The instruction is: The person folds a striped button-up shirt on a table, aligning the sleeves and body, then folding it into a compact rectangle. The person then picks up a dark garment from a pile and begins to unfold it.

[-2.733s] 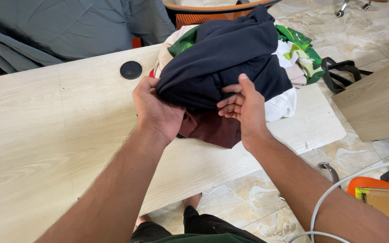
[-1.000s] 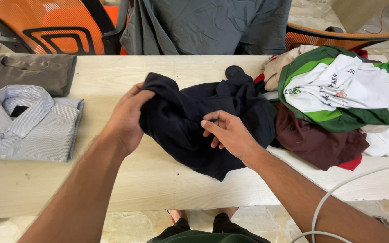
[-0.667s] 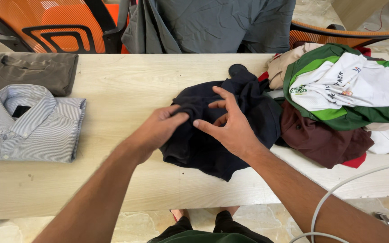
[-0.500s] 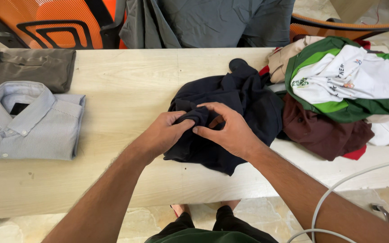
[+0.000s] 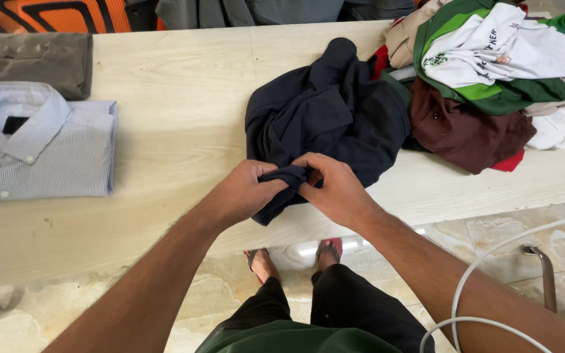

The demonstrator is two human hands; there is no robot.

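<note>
A crumpled dark navy garment (image 5: 325,117) lies on the pale wooden table (image 5: 178,85), its near end reaching the table's front edge. My left hand (image 5: 243,193) and my right hand (image 5: 335,189) meet at that near end, both pinching a bunched fold of the navy cloth between fingers and thumb. The rest of the garment trails away from my hands toward a heap of clothes at the right.
A heap of clothes at the far right holds a green and white shirt (image 5: 498,55) over a maroon shirt (image 5: 469,131). At the left lie a folded striped collared shirt (image 5: 40,147) and a folded brown garment (image 5: 31,59). A white cable (image 5: 492,274) hangs at lower right.
I pulled the navy garment off the heap toward me. My hands came together on its near fold and drew it to the table's front edge. The view has tilted down.
</note>
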